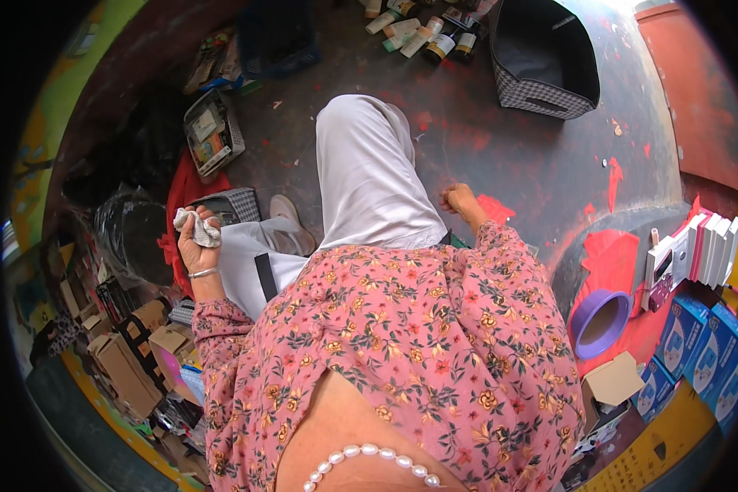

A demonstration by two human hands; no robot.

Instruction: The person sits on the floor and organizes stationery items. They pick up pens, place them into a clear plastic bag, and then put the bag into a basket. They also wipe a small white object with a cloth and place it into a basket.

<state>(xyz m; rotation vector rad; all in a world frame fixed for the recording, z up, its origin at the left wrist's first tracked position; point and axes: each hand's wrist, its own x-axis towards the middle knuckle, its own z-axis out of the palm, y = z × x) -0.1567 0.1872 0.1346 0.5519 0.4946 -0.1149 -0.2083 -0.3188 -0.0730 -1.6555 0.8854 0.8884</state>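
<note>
My left hand (192, 252), with a bracelet at the wrist, is closed around a crumpled whitish cloth (198, 228). It is out to the left, beside my pale trousers (373, 172). On the other side, my right hand (461, 202) hangs over the floor near my leg. Its fingers are loosely curled in, and nothing shows in them. A red scrap (495, 208) lies on the floor just past the right hand.
Bottles and tubes (426, 33) lie ahead on the stained floor, beside a fabric storage bin (541, 98). Baskets (213, 131) and cardboard boxes (127, 369) line the left. At right are a purple tape roll (578, 328), blue boxes (682, 334) and white boxes (713, 250).
</note>
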